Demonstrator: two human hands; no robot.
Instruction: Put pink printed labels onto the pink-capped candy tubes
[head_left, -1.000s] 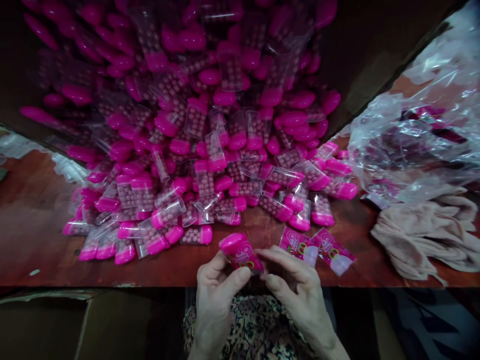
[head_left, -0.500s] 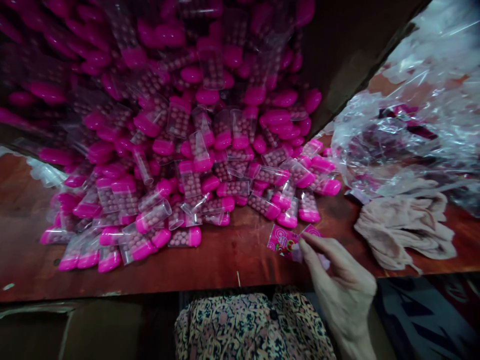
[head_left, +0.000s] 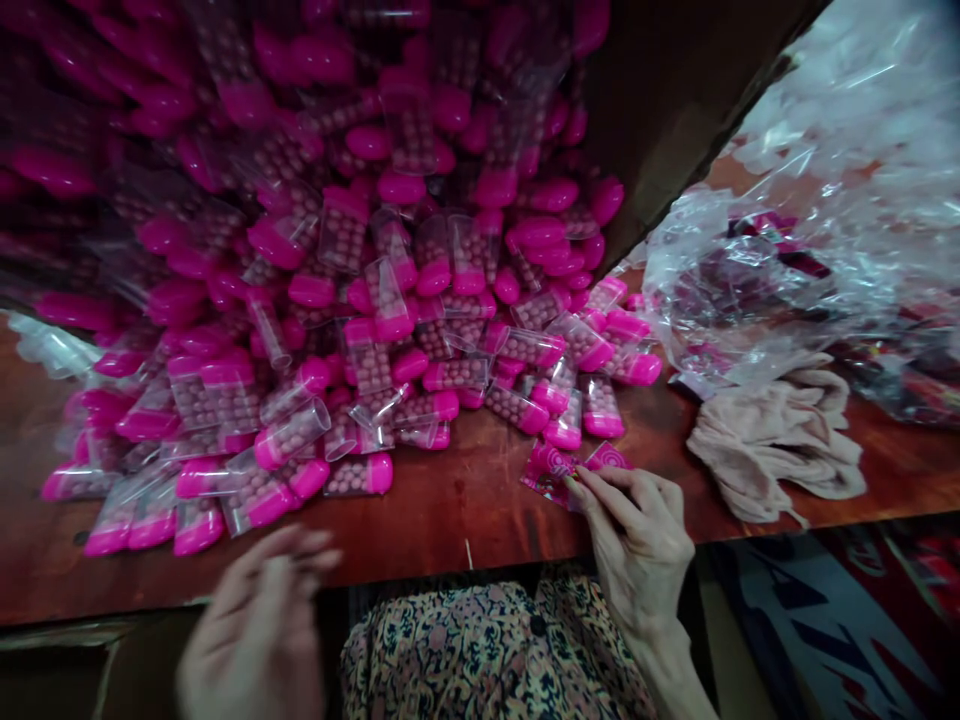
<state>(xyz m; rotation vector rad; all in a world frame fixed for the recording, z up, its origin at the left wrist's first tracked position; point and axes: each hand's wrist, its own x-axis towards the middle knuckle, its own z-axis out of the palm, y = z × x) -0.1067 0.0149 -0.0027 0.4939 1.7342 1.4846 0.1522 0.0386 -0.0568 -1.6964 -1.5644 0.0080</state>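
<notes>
With right hand (head_left: pixel 641 530), pinches partly hidden pink packet (head_left: pixel 547 468); of left hand (head_left: pixel 259 625), apart and blurred, cannot tell grip.

"A" on printed sheet (head_left: pixel 862 605), illegible lettering on pink card (head_left: pixel 546 470)

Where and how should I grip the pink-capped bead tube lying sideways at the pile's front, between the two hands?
Probably by its pink cap, left hand coming from the near edge of the table, finger and thumb front and back. The tube lies flat, cap pointing right and exposed, while its clear end sits close to neighbouring tubes.
</notes>
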